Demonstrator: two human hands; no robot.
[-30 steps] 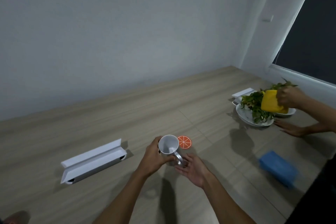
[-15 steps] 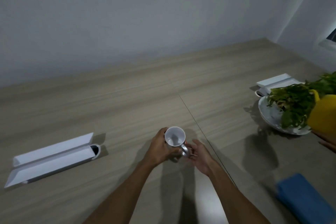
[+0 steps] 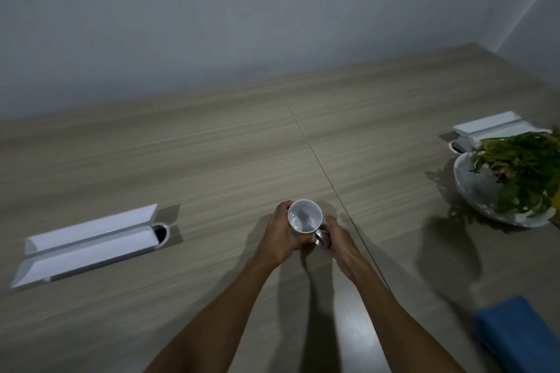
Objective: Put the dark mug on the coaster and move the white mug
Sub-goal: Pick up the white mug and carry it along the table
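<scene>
A white mug stands upright near the middle of the wooden table, its empty inside facing me. My left hand wraps around its left side. My right hand is at the mug's handle, thumb above it and fingers below. No dark mug is in view. No coaster shows either; I cannot tell whether it lies under the mug and hands.
A long white open box lies at the left. A second white box sits at the back right, behind a white bowl of green leaves. A blue cloth lies at the front right. A seam crosses the table.
The view has swung left and down. The orange coaster seen beside the mug one second ago no longer shows. My right hand has closed in on the handle. The other person's hands left the view.
</scene>
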